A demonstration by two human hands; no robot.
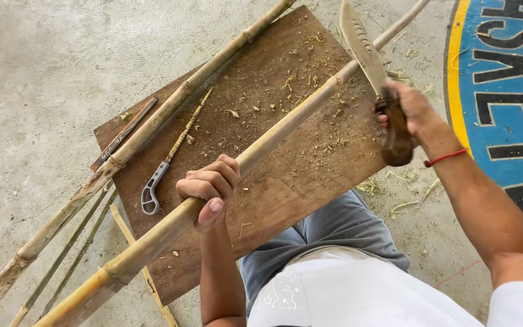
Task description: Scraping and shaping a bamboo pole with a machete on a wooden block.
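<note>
1. Left hand [209, 189] closed around a long bamboo pole [273, 133], fingers wrapped over the top, thumb pressed on the near side.
2. Pole laid slanting across a brown wooden board [310, 169], thick end low at the left and off the board, thin end running up past the top right of the picture.
3. Right hand [408, 112] clamped on the dark wooden handle of a large knife [367, 57], with a red cord around the wrist.
4. Blade pointing up and away, its edge just beside the pole at the far part of the board; real contact with the bamboo impossible to tell.
5. Both hands well apart, one at each part of the same pole.
6. Board resting on the person's lap, over grey trousers, and covered with small shavings [328, 145] and pale dust.
7. Second bamboo pole [152, 124] lying along the far left edge of the board, its rough end out on the concrete floor [43, 66].
8. Thin saw blade with a grey metal handle [151, 191] flat on the board, between the two poles.
9. Flat dark strip [123, 133] at the left corner of the board, just beside the second pole.
10. Thin green sticks [68, 254] on the floor under the left edge.
11. Blue and yellow painted mark [503, 91] on the floor at right.
</note>
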